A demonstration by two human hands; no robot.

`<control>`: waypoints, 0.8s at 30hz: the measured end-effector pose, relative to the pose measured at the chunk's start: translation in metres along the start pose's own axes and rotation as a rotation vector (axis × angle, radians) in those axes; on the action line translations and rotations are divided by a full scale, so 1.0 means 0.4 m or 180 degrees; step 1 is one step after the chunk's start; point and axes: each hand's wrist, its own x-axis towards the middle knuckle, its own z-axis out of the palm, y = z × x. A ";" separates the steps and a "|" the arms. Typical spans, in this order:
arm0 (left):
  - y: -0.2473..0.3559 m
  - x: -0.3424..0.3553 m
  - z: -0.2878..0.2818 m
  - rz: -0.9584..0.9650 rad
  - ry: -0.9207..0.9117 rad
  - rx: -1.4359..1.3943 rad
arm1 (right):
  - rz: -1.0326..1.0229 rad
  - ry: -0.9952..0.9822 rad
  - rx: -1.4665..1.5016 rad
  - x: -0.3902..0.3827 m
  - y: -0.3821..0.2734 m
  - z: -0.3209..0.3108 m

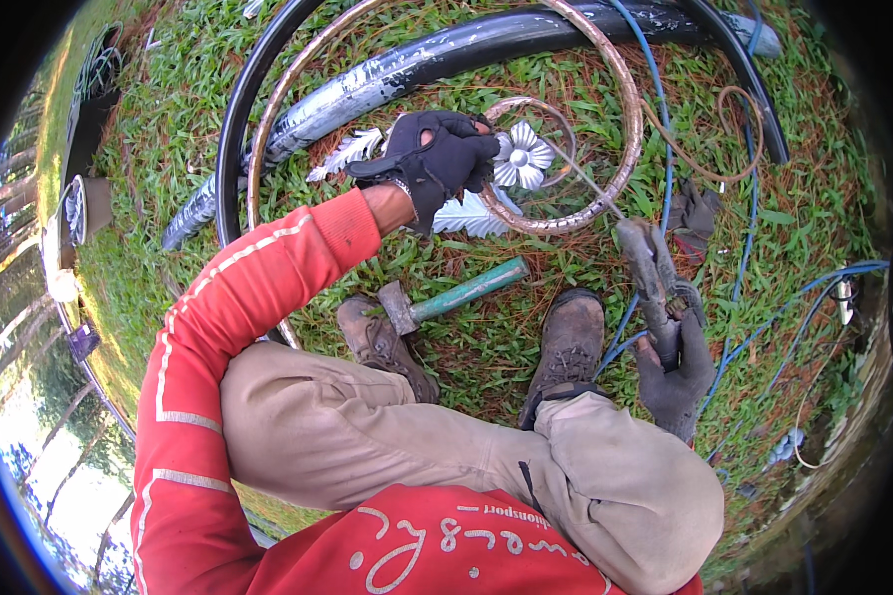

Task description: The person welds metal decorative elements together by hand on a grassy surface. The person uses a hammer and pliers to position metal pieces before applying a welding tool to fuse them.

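My left hand (437, 164), in a black glove, is closed at the inner curl of a rusty metal scroll (620, 89), right against a silver flower ornament (523, 157). The glove hides what exactly its fingers grip. Silver leaf ornaments (471, 216) stick out on both sides of that hand. In a grey glove, my right hand (677, 372) is wrapped round a worn welding electrode holder (649, 268). A thin welding rod (595, 188) runs from the holder's jaw toward the flower. Below the left hand, a hammer (466, 295) with a green handle lies on the grass between my boots.
A thick black pipe with flaking silver paint (397, 74) crosses the grass behind the scroll. Black curved bars (230, 149) rise around it. Blue cables (749, 228) and a brown hose (734, 177) lie at the right, near a dark glove (695, 218).
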 end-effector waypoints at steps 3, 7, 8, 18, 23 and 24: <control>-0.004 0.003 0.000 0.0007 -0.0013 -0.0068 | 0.0853 0.0092 0.0091 0.043 -0.046 0.015; -0.009 0.004 -0.007 0.0045 -0.0019 0.0007 | 0.1089 0.0317 0.1138 0.147 -0.098 0.080; -0.010 0.005 -0.013 0.0050 -0.0015 -0.0001 | 0.1080 0.0315 0.1134 0.179 -0.103 0.101; -0.019 0.019 -0.014 0.0142 -0.0139 0.0243 | 0.0316 0.0147 0.0942 0.380 -0.129 0.244; -0.015 0.016 -0.019 0.0222 -0.0213 0.0314 | -0.0084 0.0265 0.0425 0.457 -0.115 0.304; -0.014 0.014 -0.018 0.0224 -0.0220 0.0313 | -0.0164 0.0260 0.0314 0.468 -0.115 0.312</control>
